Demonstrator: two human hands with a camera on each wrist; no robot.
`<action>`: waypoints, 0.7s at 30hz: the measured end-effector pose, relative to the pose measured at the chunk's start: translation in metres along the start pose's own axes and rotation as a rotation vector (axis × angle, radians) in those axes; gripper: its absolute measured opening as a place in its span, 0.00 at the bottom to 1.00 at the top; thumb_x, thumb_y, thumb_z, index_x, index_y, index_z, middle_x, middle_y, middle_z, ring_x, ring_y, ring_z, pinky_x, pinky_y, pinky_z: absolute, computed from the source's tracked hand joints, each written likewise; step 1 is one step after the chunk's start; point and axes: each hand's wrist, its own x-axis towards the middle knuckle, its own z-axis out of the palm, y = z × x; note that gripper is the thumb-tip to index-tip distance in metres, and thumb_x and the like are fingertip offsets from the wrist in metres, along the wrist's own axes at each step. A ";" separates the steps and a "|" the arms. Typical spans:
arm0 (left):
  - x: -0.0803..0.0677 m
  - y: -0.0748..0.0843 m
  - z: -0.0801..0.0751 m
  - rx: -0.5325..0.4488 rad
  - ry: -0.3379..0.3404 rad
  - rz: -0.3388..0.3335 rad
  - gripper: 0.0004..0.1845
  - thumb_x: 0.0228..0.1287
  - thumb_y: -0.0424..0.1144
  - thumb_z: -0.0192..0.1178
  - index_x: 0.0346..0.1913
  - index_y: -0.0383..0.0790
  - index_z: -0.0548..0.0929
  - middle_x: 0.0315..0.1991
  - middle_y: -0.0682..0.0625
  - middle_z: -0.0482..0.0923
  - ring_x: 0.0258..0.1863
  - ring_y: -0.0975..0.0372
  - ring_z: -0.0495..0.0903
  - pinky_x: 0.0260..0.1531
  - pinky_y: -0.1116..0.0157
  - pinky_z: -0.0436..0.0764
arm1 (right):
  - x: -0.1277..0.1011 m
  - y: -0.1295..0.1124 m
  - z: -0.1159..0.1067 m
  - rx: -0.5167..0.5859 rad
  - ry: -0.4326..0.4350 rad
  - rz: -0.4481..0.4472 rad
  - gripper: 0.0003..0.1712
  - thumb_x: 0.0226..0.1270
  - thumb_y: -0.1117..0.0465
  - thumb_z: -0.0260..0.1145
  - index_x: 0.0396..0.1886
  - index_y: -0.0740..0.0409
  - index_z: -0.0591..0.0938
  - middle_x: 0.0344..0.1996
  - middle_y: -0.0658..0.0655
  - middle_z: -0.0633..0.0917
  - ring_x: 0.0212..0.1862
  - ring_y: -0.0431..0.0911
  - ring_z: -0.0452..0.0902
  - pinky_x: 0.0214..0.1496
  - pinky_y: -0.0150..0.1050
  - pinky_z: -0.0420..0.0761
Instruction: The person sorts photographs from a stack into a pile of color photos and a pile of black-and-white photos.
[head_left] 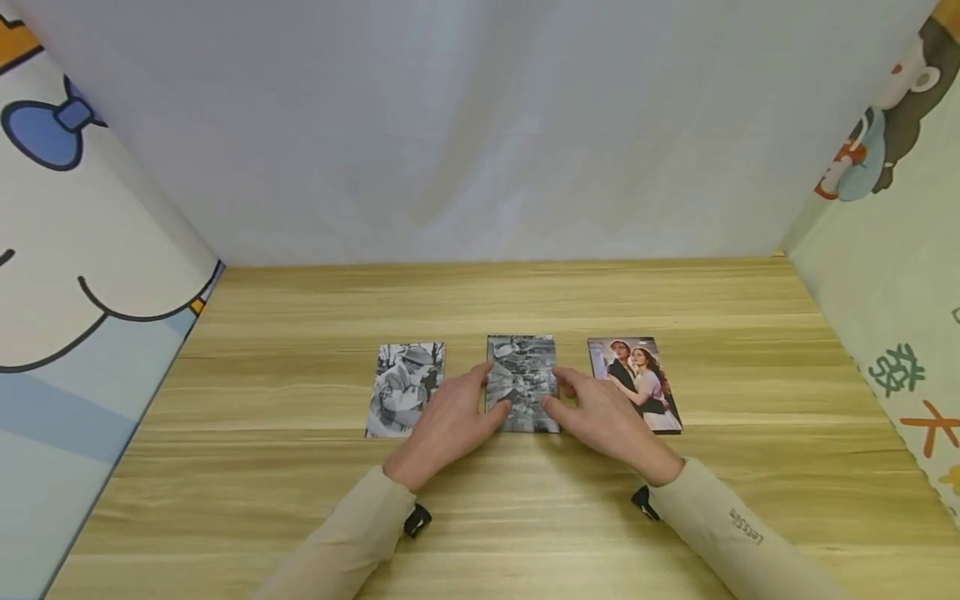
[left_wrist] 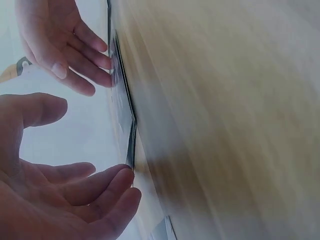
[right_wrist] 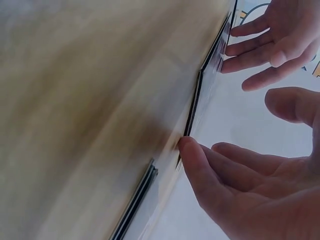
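Item one: middle card (head_left: 522,375), a busy grey print, lying on the wood-grain table (head_left: 517,525) between my two hands, the centre of three in a row.
Item two: my left hand (head_left: 453,417), spread, fingers loosely bent, fingertips touching the left edge of the middle card; thumb raised clear of it in the left wrist view; nothing gripped.
Item three: my right hand (head_left: 606,417), likewise spread, a fingertip touching the right edge of the same card; thumb standing off in the right wrist view; nothing gripped.
Item four: left card (head_left: 397,387), black and white, a figure in a hat, its lower right corner behind my left hand in the head view.
Item five: right card (head_left: 642,375), in colour, an embracing couple, partly behind my right hand.
Item six: pale sleeves (head_left: 348,529) on both forearms.
Item seven: white backdrop (head_left: 465,150), upright beyond the table
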 end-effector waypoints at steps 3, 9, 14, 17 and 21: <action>-0.002 0.001 0.000 -0.008 0.014 -0.006 0.37 0.71 0.48 0.64 0.76 0.34 0.68 0.62 0.35 0.80 0.16 0.64 0.72 0.45 0.52 0.86 | 0.000 -0.001 0.000 0.000 -0.001 0.003 0.34 0.75 0.49 0.61 0.72 0.67 0.74 0.56 0.68 0.85 0.56 0.59 0.83 0.55 0.58 0.83; -0.005 0.002 0.000 -0.040 0.025 -0.022 0.37 0.71 0.48 0.64 0.76 0.35 0.68 0.62 0.35 0.80 0.12 0.65 0.65 0.32 0.55 0.85 | -0.002 -0.002 -0.001 0.004 -0.009 0.003 0.34 0.77 0.48 0.61 0.72 0.66 0.74 0.56 0.67 0.85 0.55 0.59 0.84 0.53 0.57 0.84; -0.007 0.003 -0.001 -0.071 0.037 -0.022 0.36 0.71 0.47 0.64 0.76 0.34 0.68 0.62 0.33 0.80 0.08 0.67 0.54 0.15 0.62 0.72 | -0.003 -0.004 0.000 0.010 0.000 0.005 0.33 0.76 0.48 0.61 0.72 0.65 0.74 0.55 0.67 0.85 0.53 0.58 0.84 0.52 0.56 0.84; -0.008 0.005 -0.002 -0.077 0.060 -0.032 0.35 0.71 0.46 0.64 0.75 0.35 0.69 0.61 0.35 0.81 0.12 0.63 0.66 0.23 0.59 0.78 | -0.003 -0.006 -0.001 0.018 0.012 0.006 0.33 0.76 0.49 0.62 0.72 0.65 0.75 0.54 0.66 0.86 0.54 0.58 0.85 0.53 0.57 0.84; -0.009 0.004 -0.001 -0.132 0.105 -0.041 0.32 0.71 0.44 0.64 0.73 0.34 0.71 0.61 0.38 0.82 0.40 0.52 0.87 0.46 0.51 0.86 | -0.005 -0.007 -0.001 0.049 0.029 0.002 0.33 0.75 0.50 0.63 0.72 0.65 0.74 0.52 0.67 0.87 0.53 0.58 0.86 0.54 0.57 0.85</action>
